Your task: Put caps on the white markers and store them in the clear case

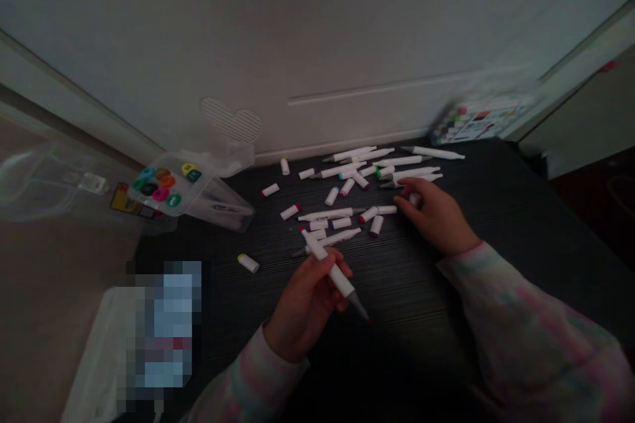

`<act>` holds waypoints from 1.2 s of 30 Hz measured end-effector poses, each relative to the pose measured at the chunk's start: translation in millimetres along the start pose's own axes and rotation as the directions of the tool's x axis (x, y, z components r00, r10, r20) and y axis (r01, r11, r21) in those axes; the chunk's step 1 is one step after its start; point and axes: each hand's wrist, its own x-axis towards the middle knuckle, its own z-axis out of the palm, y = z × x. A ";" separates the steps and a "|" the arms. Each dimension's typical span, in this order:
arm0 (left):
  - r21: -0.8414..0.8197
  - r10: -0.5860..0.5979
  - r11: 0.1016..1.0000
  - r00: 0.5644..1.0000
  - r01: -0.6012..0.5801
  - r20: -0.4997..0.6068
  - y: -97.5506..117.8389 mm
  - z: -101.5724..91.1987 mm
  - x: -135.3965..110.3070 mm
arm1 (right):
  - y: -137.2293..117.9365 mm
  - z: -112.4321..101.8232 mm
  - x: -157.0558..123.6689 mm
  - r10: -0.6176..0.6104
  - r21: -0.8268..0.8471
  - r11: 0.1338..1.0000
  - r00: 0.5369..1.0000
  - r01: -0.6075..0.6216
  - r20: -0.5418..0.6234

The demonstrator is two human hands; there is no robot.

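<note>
Between the thumb and fingers of my left hand (310,294) is an uncapped white marker (335,274), slanted with its grey collar and red tip toward me. My right hand (436,215) curves over the right side of the pile. A small white marker cap (415,198) shows between its thumb and bent fingers, partly hidden. Close to those fingertips lie several uncapped markers (411,174). Loose caps with coloured ends, such as a red-ended cap (290,212) and a yellow-ended cap (248,263), are scattered over the black tabletop (407,277).
At the left stands an open clear plastic case (218,198) with several coloured marker ends showing. A printed pack of markers (483,120) leans by the white panel (347,46) at the back right. A blurred-out patch (171,324) covers something at the lower left.
</note>
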 end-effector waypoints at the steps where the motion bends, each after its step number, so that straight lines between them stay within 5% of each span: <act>1: -0.004 0.006 1.000 1.000 -0.006 -0.009 0.4 0.1 -0.2 | 0.6 0.7 -0.1 -0.013 0.004 1.000 1.000 0.013 -0.006; 17: 0.106 0.196 0.976 0.979 -0.190 -0.053 3.1 3.4 0.2 | -17.6 -8.0 -6.8 -0.156 0.040 0.985 0.972 0.165 -0.173; 25: 0.031 0.148 0.989 0.986 -0.146 -0.074 3.9 2.0 2.3 | -15.1 -14.5 -5.0 -0.036 0.225 0.970 0.969 0.093 -0.244; 31: -0.011 0.140 0.990 0.983 -0.142 -0.115 4.6 2.5 3.1 | -23.5 -8.2 -11.4 -0.220 0.148 0.958 0.962 0.244 -0.164; 36: -0.024 0.140 0.989 0.982 -0.144 -0.124 3.4 2.2 2.7 | -40.4 3.3 -22.2 -0.351 0.061 0.936 0.936 0.348 0.040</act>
